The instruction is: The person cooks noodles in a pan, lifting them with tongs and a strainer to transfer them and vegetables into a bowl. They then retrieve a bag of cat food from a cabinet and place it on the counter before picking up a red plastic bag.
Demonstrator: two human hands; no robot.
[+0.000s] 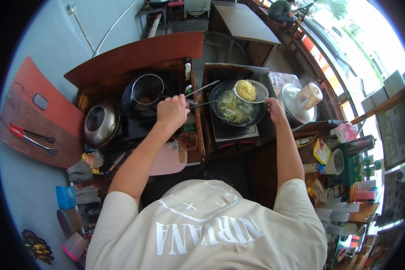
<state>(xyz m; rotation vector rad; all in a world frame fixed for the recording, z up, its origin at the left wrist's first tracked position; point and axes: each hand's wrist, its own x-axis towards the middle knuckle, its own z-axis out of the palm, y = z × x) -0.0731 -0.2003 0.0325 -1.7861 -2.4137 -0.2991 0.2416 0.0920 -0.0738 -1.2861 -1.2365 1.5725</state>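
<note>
My left hand (172,111) is closed around what look like metal tongs (204,87), their two thin arms spread toward the wok. My right hand (275,110) grips the handle of a round strainer (258,93). A clump of yellow noodles (245,90) lies in the strainer, which is over the back right of the wok. Below it, the dark wok (214,96) sits on the stove and holds pale broth with green leafy vegetables (233,109). The tips of the tongs are near the wok's left rim, apart from the noodles.
A lidded steel pot (300,112) stands right of the wok, a plastic container (310,95) on its lid. On the left are another dark wok (132,101), a domed lid (102,128), a pink cutting board (168,163) and a knife (116,162). A person (281,12) sits far back.
</note>
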